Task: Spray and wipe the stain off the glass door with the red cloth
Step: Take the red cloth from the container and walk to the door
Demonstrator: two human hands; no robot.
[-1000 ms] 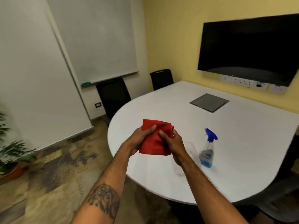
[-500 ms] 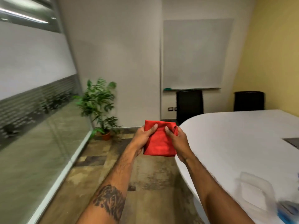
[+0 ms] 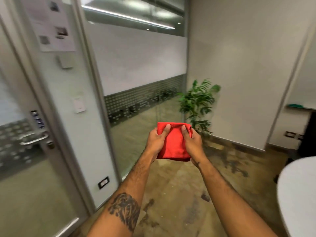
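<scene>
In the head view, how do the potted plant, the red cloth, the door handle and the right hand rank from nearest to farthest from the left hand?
1. red cloth: gripped by the left hand itself.
2. right hand: on the cloth's other side.
3. potted plant, ahead in the corner, and door handle, far left: too close to call.

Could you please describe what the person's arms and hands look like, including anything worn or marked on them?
Both arms are bare as far as the frame shows: no sleeves, gloves or watch are visible. The left forearm carries a large dark tattoo. The right forearm has a small dark mark near the wrist. The left hand and right hand are bare, with short nails.
</scene>
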